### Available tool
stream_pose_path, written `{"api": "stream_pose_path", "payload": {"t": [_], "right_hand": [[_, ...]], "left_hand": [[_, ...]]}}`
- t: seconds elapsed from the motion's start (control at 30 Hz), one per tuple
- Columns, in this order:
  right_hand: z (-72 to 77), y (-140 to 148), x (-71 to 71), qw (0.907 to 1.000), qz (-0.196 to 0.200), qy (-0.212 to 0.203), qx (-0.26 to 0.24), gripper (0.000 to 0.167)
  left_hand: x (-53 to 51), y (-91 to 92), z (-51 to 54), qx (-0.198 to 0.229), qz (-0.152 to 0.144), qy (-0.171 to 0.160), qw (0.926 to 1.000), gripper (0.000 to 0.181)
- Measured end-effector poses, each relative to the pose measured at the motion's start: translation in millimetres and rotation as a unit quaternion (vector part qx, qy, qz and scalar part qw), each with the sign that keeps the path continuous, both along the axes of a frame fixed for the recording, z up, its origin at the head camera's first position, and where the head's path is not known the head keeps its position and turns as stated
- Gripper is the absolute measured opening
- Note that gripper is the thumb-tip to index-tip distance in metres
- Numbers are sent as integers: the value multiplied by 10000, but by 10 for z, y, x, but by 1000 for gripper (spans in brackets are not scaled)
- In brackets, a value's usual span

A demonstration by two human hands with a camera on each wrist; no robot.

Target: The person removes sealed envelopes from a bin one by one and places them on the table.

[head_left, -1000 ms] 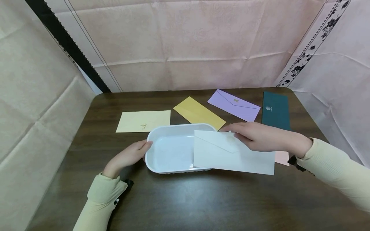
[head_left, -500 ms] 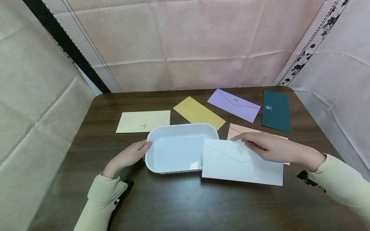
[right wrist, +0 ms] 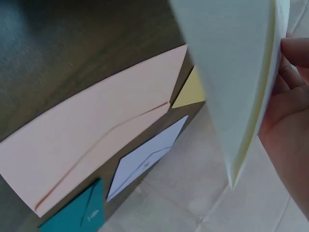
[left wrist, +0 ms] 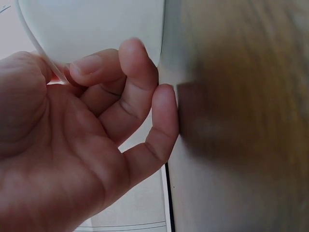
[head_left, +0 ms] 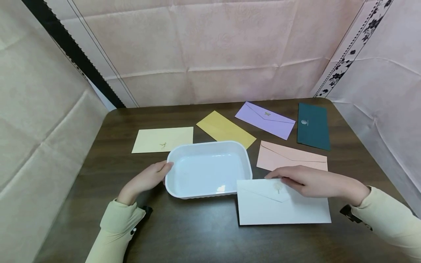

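At the left end of the white plastic tray (head_left: 204, 168), my left hand (head_left: 146, 180) grips the rim, thumb on top. The left wrist view shows the fingers (left wrist: 140, 82) curled against the tray's side. My right hand (head_left: 309, 182) pinches a white envelope (head_left: 279, 212) by its upper edge, right of the tray. This envelope has a pointed flap and a small pale emblem near the fingers, and its upper left corner overlaps the tray's right end. In the right wrist view the envelope (right wrist: 231, 72) hangs edge-on from the hand, above the table.
Just behind the right hand lies a pink envelope (head_left: 289, 155). Farther back are a dark teal envelope (head_left: 313, 128), a purple envelope (head_left: 264, 119), a yellow envelope (head_left: 227, 129) and a cream envelope (head_left: 164, 138). Pale cloth (head_left: 210, 47) hangs beyond the brown table (head_left: 197, 233).
My right hand has drawn the white envelope off the tray, rightward and toward me, uncovering the tray's right end and the pink envelope. The left hand has stayed at the tray's rim.
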State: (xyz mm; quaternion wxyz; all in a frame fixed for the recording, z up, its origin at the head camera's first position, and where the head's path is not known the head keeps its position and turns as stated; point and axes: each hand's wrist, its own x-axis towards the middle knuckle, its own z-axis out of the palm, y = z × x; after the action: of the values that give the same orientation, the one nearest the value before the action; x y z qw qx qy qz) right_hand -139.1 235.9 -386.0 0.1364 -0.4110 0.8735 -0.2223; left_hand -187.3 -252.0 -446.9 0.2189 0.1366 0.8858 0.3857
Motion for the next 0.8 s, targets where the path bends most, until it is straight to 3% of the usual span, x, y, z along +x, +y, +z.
{"api": "stream_pose_path", "payload": {"t": [0.2, 0.8], "right_hand": [[-79, 7, 14, 9997, 203, -90, -121, 45], [-225, 37, 42, 9962, 242, -755, -364, 45]], "left_hand": [[2, 0, 9, 44, -13, 1, 10000, 48], [-6, -20, -1, 51, -2, -23, 10000, 54]]}}
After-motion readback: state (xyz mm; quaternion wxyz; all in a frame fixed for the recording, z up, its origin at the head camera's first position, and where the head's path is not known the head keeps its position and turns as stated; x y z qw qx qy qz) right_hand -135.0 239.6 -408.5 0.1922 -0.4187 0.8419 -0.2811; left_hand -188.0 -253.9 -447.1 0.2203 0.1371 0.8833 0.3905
